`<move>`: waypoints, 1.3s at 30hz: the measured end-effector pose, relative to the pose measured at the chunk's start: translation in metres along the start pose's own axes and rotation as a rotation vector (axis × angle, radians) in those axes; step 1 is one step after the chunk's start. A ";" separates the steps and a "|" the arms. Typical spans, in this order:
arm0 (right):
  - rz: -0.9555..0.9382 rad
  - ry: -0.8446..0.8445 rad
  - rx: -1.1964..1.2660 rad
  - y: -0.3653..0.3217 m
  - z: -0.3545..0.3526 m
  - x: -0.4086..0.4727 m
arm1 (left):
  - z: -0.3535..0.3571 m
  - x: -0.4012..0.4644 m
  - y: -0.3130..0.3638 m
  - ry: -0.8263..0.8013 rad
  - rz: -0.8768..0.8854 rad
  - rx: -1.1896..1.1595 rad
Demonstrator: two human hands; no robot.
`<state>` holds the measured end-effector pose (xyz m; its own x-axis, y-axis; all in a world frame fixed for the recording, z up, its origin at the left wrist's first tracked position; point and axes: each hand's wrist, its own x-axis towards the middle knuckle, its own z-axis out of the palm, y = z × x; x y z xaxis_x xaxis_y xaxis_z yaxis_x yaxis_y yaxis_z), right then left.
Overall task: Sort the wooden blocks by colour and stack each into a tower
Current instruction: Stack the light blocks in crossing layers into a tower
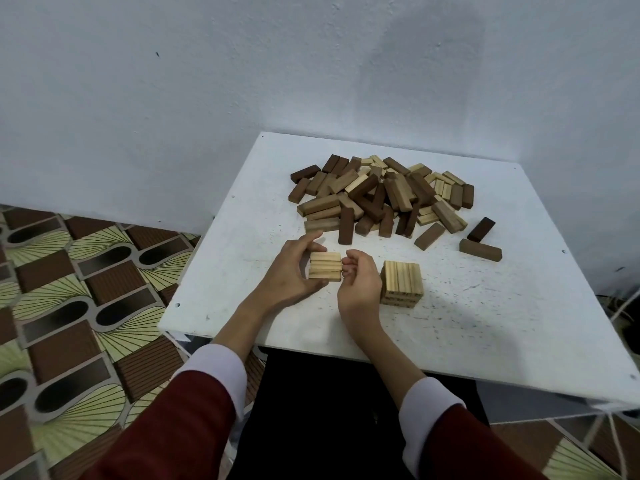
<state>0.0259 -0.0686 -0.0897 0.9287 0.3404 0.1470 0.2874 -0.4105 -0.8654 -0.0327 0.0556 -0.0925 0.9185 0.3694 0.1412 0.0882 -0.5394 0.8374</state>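
Four pale pine blocks laid side by side as a small flat slab [325, 266] are held just left of the frame's centre, gripped from the left by the curled fingers of the left hand [289, 277] and touched at the right end by the bent fingers of the right hand [358, 284]. A short tower of pale wooden blocks [401, 284] is seen just right of the right hand on the scuffed white square tabletop [485, 323], and a mixed heap of dark brown, mid-brown and pale wooden blocks [381, 195] is spread above, toward the upper middle.

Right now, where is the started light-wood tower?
In the head view, the light-wood tower stands near the white table's front edge, just right of the right hand, in front of the mixed pile.
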 end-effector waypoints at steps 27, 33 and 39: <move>0.030 -0.020 -0.029 0.001 0.000 0.002 | 0.000 0.001 0.001 -0.002 -0.024 0.037; 0.008 -0.003 -0.012 0.001 0.002 0.001 | -0.001 0.000 0.001 0.002 -0.022 0.012; 0.025 -0.019 -0.010 -0.001 0.001 0.001 | 0.000 0.001 0.001 0.001 -0.030 0.015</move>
<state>0.0264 -0.0672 -0.0889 0.9310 0.3463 0.1158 0.2666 -0.4278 -0.8636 -0.0323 0.0555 -0.0911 0.9149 0.3864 0.1171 0.1213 -0.5396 0.8332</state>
